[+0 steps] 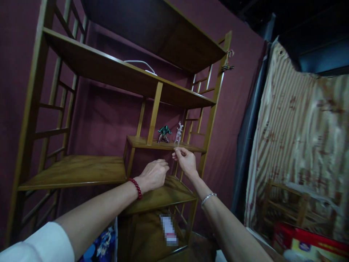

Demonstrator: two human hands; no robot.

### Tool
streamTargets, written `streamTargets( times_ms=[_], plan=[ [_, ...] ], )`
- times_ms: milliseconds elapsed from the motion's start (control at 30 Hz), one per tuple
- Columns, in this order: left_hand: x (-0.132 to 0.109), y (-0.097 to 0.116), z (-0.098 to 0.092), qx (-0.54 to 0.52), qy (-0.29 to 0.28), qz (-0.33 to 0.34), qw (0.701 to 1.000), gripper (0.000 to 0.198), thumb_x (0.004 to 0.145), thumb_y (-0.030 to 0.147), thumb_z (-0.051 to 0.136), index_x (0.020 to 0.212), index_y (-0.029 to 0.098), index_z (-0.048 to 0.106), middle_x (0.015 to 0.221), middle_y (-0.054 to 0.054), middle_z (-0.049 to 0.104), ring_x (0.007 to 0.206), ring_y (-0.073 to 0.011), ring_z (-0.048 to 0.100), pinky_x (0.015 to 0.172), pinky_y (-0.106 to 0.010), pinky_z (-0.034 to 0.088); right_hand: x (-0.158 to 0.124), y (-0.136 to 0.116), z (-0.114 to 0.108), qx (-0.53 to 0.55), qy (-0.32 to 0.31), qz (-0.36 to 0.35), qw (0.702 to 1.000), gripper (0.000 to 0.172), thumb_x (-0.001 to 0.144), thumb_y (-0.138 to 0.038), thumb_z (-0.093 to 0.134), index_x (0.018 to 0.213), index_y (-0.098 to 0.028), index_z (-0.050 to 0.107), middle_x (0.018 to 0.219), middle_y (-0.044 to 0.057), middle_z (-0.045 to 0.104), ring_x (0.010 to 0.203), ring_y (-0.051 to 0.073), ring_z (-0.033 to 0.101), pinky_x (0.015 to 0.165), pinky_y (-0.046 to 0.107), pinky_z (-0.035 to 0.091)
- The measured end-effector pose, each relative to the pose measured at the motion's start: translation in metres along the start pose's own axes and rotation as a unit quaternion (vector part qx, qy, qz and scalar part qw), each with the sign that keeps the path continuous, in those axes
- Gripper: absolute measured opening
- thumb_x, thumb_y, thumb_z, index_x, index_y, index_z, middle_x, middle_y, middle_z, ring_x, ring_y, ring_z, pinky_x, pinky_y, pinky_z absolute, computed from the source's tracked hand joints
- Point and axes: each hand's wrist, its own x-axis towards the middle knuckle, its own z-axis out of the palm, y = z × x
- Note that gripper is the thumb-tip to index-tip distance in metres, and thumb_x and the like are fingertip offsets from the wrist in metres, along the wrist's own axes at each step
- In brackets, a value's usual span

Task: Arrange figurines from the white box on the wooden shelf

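My right hand (186, 160) is closed in a pinch just in front of the small shelf's front edge, below a clear, glassy figurine (179, 133). Whatever the fingertips may hold is too small to make out. Lower and to its left, my left hand (155, 174) has its fingers curled together; the back of the hand hides what may be in them. On the small shelf (141, 141) a dark figurine with a green top (164, 134) stands left of the clear one. Neither hand visibly touches a figurine.
These shelves belong to a wooden rack (155, 112) against a purple wall. A white cable (140, 62) lies on an upper shelf. A blurred-out pale item (169, 230) is on the lowest board. At right hang a striped curtain (294, 138) and, below it, a red package (311, 240).
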Motion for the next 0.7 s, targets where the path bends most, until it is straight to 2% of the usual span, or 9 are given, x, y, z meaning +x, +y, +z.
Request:
streamTargets(
  times_ms=[133, 267, 600, 700],
  plan=[
    [-0.031, 0.001, 0.0, -0.024, -0.014, -0.028, 0.999, 0.031, 0.075, 0.009, 0.035, 0.095, 0.013, 0.059, 0.099, -0.008, 0.061, 0.1, -0.0162, 0.05, 0.091, -0.027, 0.038, -0.038, 0.009, 0.019, 0.015, -0.03, 0.009, 0.999, 0.034, 0.07, -0.044, 0.051, 0.081, -0.013, 0.06, 0.061, 0.004, 0.064, 0.052, 0.012, 0.058, 0.052, 0.023, 0.049],
    [-0.063, 0.0, 0.003, -0.061, -0.052, -0.088, 0.993, 0.031, 0.076, 0.01, 0.036, 0.098, 0.016, 0.057, 0.099, -0.007, 0.06, 0.096, -0.016, 0.051, 0.088, -0.028, 0.04, -0.076, 0.021, 0.041, 0.001, -0.082, 0.016, 0.996, 0.034, 0.072, -0.044, 0.048, 0.083, -0.014, 0.06, 0.064, 0.004, 0.064, 0.056, 0.012, 0.059, 0.055, 0.023, 0.049],
    [-0.146, -0.011, 0.025, -0.077, -0.098, -0.196, 0.973, 0.031, 0.078, 0.012, 0.034, 0.097, 0.016, 0.058, 0.095, -0.006, 0.061, 0.089, -0.0142, 0.054, 0.084, -0.026, 0.041, -0.155, 0.04, 0.095, -0.085, -0.17, 0.02, 0.982, 0.025, 0.076, -0.035, 0.045, 0.083, -0.018, 0.062, 0.073, 0.003, 0.067, 0.067, 0.014, 0.062, 0.064, 0.022, 0.047],
    [-0.173, -0.012, 0.029, -0.095, -0.097, -0.236, 0.962, 0.03, 0.077, 0.011, 0.034, 0.091, 0.017, 0.059, 0.087, -0.004, 0.062, 0.083, -0.0129, 0.055, 0.08, -0.024, 0.042, -0.177, 0.039, 0.107, -0.127, -0.208, -0.009, 0.97, 0.024, 0.078, -0.032, 0.043, 0.083, -0.02, 0.063, 0.077, 0.002, 0.067, 0.068, 0.013, 0.061, 0.065, 0.021, 0.046]
  ],
)
